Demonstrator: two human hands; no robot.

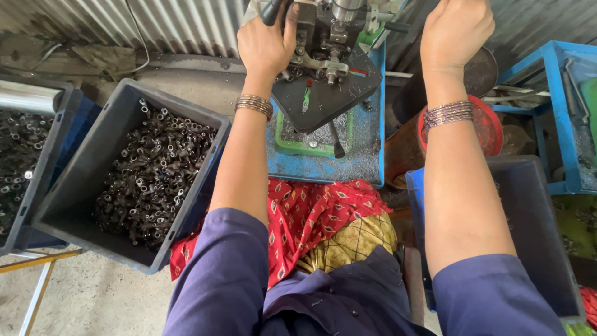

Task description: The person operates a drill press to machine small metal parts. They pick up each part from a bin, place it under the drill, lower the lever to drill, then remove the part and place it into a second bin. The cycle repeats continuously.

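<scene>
A small bench machine of dark metal stands on a blue stand straight ahead. My left hand reaches up to its left side, fingers curled by a black-knobbed lever and the clamping part. My right hand is raised at the machine's right side, fingers closed at the top edge of the view; what it grips is cut off. Both wrists wear several thin bangles. Metal shavings lie on the stand around a green tray.
A dark grey crate full of small dark metal parts sits at my left, another like it further left. A dark bin stands at my right, with a red tub and blue frame behind. Corrugated metal wall at back.
</scene>
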